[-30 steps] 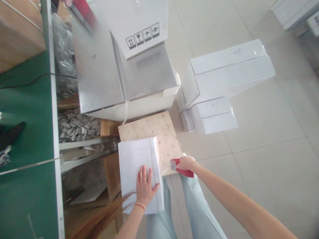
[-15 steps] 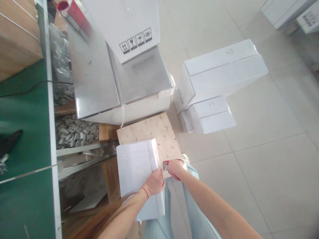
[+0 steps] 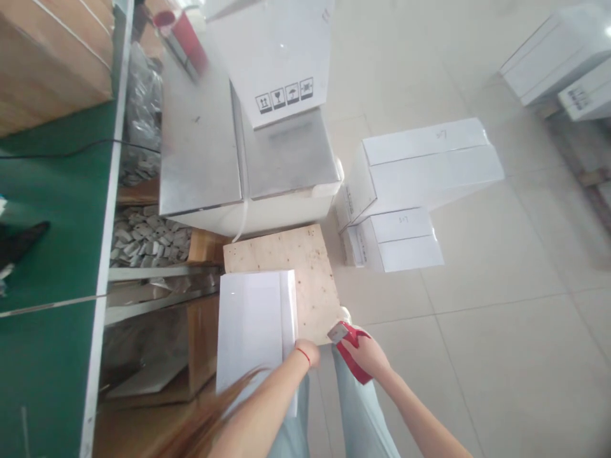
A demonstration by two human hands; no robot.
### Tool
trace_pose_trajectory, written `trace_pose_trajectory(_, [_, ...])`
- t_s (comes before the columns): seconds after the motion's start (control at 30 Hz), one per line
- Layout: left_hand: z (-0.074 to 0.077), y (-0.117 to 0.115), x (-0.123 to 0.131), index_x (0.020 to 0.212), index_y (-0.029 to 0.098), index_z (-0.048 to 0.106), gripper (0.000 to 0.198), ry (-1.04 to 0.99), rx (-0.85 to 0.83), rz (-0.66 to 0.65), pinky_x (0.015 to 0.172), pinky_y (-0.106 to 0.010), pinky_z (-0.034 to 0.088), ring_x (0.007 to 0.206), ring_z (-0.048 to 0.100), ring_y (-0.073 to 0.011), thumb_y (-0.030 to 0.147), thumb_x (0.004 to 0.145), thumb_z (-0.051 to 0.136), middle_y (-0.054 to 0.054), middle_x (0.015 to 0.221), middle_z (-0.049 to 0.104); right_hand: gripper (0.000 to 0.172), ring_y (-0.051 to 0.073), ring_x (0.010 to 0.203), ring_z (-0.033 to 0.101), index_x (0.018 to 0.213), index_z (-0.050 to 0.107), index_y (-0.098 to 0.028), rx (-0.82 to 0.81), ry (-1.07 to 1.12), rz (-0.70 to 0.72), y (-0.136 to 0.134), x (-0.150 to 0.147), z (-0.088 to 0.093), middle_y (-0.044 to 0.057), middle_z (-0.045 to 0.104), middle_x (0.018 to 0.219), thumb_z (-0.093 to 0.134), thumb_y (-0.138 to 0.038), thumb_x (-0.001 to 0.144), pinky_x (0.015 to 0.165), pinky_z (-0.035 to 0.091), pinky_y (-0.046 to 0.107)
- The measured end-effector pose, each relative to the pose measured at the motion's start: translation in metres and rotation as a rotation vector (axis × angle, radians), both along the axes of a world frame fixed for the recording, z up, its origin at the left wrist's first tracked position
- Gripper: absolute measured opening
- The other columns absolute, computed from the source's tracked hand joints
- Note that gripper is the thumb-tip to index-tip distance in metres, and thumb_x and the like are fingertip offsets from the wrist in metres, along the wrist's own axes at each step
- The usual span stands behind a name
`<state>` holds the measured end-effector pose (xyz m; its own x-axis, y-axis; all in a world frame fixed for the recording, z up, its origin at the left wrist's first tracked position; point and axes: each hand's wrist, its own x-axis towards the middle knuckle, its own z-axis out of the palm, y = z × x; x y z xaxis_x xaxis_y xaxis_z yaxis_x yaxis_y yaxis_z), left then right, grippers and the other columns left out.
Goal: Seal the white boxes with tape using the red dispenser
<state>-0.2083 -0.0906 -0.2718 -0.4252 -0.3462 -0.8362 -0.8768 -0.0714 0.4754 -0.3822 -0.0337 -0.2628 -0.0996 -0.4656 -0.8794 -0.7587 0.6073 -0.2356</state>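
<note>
White, glossy rectangular cardboard box (image 3: 252,331) lying on the pale plywood board (image 3: 305,280) near the person, left hand (image 3: 308,352) at its near right edge, fingers hidden behind the box edge, so grip cannot be told. Right hand (image 3: 365,356) just right of it, fingers wrapped around a red plastic tape dispenser (image 3: 351,350). Farther right on the tiled floor (image 3: 501,318), two stacked white cartons (image 3: 415,184).

Packing corner, seen from above.
Steel-topped machine (image 3: 200,159) carrying a white carton with handling symbols (image 3: 281,57); red tape dispenser (image 3: 184,32) at its far edge. Two stacked white cartons (image 3: 410,191) on the tiled floor (image 3: 501,305). Green table (image 3: 52,210) at left, grey packets (image 3: 147,238) heaped beside it.
</note>
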Motion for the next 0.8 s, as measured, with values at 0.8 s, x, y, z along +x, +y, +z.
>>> trace_pose_trajectory(0.8, [0.125,0.127,0.198,0.065,0.015,0.063,0.017,0.446,-0.015,1.763,0.058,-0.025,0.038,0.059,0.051,-0.0115,0.031,0.069,0.067,0.001,0.061,0.06,0.048,0.024,0.072,0.066,0.081,0.064,-0.017,0.165,-0.32,0.651,-0.009,0.205,0.149,0.011,0.072,0.079,0.047,-0.062,0.082,0.063,0.042,0.032])
